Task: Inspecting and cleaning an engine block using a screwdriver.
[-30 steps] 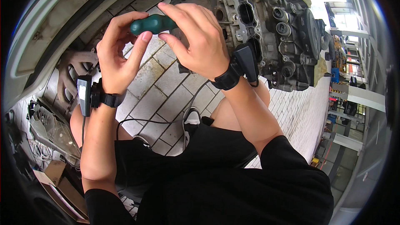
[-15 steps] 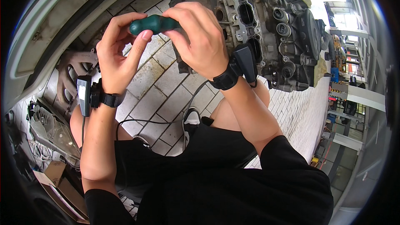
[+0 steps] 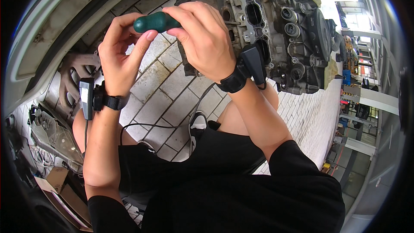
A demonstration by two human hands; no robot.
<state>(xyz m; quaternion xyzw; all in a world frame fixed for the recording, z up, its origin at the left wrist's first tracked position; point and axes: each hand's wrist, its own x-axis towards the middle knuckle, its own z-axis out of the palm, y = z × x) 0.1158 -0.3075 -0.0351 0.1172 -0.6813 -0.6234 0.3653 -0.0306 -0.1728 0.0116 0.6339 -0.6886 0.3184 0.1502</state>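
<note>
A dark green, rounded handle (image 3: 151,23) with fine ribs round its middle lies nearly level between my two hands, in front of me. Its left end sits between the thumb and fingers of my left hand (image 3: 120,58). My right hand (image 3: 205,41) grips the other end, thumb below and fingers above, so whatever part continues there is hidden. The kind of tool it belongs to does not show. Just beyond my right hand stands a bare engine block (image 3: 276,30) with oval ports along its top.
A rusty cast metal part (image 3: 73,77) lies on the left, near a clear headlamp (image 3: 54,131) and an open cardboard box (image 3: 56,181). A pale vehicle body edge (image 3: 51,21) curves along the upper left. Cables run from both wrist devices. White tiles (image 3: 159,86) cover the floor.
My right fingers have shifted slightly left along the green handle and cover its narrower neck, which showed before. The handle has turned a little. My left hand has barely moved.
</note>
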